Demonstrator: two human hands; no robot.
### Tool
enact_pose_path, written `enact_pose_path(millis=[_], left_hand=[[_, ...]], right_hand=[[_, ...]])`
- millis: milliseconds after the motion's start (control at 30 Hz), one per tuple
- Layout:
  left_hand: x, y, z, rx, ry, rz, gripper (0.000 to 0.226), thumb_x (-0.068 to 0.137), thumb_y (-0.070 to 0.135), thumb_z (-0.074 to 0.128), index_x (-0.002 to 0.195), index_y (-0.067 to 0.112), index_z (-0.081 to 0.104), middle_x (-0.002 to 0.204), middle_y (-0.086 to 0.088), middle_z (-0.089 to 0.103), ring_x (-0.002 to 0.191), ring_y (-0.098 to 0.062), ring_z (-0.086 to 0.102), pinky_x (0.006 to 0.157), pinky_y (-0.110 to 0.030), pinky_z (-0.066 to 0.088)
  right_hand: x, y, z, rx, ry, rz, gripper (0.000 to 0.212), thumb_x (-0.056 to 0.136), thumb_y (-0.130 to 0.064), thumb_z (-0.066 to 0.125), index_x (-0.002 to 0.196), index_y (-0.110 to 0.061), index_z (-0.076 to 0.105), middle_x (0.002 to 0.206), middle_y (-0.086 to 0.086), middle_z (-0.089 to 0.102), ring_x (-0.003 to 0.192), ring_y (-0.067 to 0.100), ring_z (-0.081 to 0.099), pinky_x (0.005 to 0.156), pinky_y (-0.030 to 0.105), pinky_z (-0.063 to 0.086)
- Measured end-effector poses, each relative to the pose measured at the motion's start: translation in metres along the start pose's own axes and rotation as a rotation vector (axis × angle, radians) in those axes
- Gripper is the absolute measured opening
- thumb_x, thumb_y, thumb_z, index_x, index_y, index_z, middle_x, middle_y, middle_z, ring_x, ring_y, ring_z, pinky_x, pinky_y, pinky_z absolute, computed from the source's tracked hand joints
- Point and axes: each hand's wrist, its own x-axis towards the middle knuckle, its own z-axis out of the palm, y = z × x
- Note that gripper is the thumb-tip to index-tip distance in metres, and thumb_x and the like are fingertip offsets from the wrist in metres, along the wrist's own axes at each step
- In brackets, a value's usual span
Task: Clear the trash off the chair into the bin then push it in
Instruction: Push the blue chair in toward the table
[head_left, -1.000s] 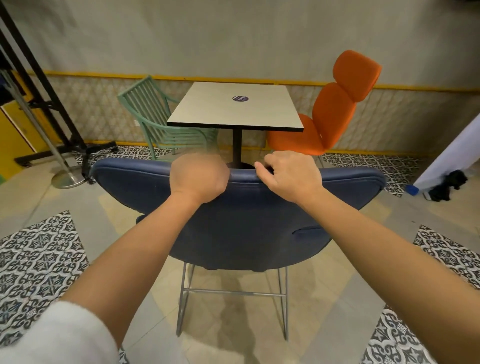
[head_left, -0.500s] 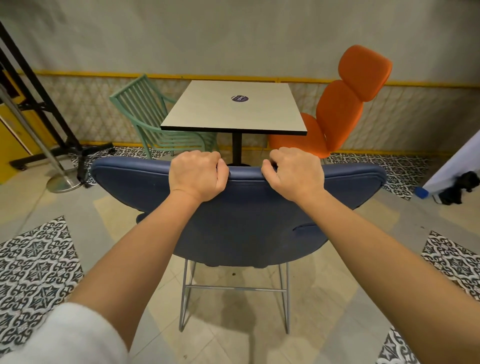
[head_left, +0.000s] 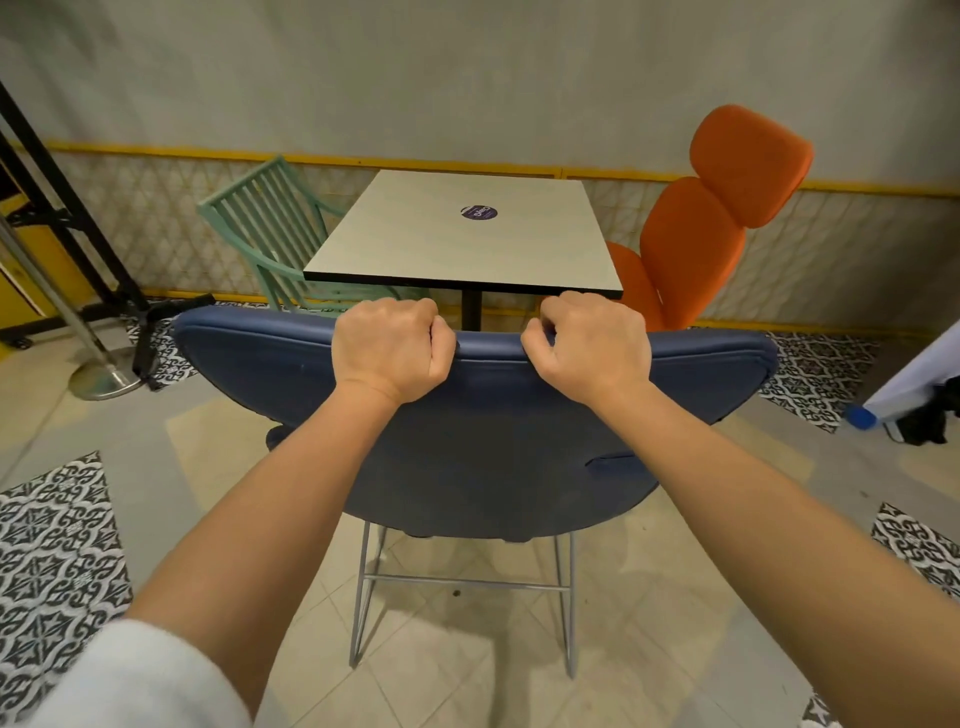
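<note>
The padded blue chair (head_left: 467, 441) has edged toward the square pale table (head_left: 441, 249); left hand (head_left: 387, 348) and right hand (head_left: 592, 348) clamp its backrest. Seat hidden, perhaps cleared; pushing could pinch knuckles against the tabletop.

Seat of blue chair (head_left: 467, 441) hidden behind backrest; table (head_left: 457, 249) base too.

Chair (head_left: 483, 441): dark blue upholstered shell, wide curved backrest, piped seam along top edge. Grey metal rod legs, crossbar between rear pair. Upright on floor (head_left: 467, 654), backrest toward camera, front facing near edge of table (head_left: 457, 249). Seat hidden.
</note>
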Motion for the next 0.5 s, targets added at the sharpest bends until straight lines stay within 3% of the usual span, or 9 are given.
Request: enact_pose_path(millis=[300,500], left_hand=[[0.017,0.0,0.019,-0.013,-0.019,-0.031,0.034,0.079,0.027,0.037,0.051,0.012,0.051,0.044,-0.003,0.049,0.04,-0.025,0.043,0.046,-0.021,0.021],[0.009,-0.005,0.011,-0.005,-0.078,-0.032,0.039,0.084,0.036,0.037,0.056,0.015,0.055,0.049,0.001,0.053,0.046,-0.022,0.049,0.046,-0.018,0.007]], right_hand=[[0.023,0.015,0.014,-0.01,-0.015,-0.007,0.035,0.085,-0.038,0.037,0.066,-0.014,0.054,0.061,-0.004,0.043,0.054,0.014,0.041,0.044,0.021,0.018],[0.016,0.011,0.013,0.001,-0.051,0.02,0.04,0.086,-0.044,0.034,0.068,-0.016,0.056,0.063,-0.001,0.051,0.056,0.016,0.048,0.046,0.023,0.03]])
